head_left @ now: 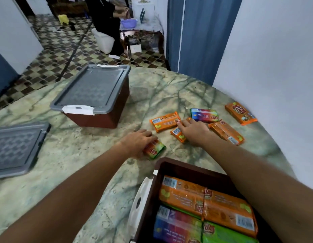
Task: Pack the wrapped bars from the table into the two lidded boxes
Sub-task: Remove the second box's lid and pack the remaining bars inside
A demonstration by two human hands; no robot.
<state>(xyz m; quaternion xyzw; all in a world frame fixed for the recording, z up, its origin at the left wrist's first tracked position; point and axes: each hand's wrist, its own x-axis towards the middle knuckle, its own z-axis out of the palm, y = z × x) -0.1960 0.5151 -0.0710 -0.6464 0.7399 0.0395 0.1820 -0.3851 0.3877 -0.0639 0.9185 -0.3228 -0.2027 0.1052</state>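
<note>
My left hand point(138, 142) lies over a green-and-orange wrapped bar point(156, 150) on the marble table, fingers curled on it. Over a small orange bar point(177, 133), my right hand point(194, 131) rests with its fingers touching the wrapper. Loose around them lie an orange bar point(165, 121), a rainbow bar point(204, 115), another orange bar point(226, 132) and one at the far right point(240, 113). The open brown box point(162, 165) near me holds several bars. A second brown box point(99, 116) stands behind with its grey lid point(90, 88) on.
A loose grey lid point(17, 148) lies at the table's left edge. The round marble table point(73, 163) ends against a white wall point(275, 58) on the right. Beyond it are a tiled floor and a person in dark clothes by a small table.
</note>
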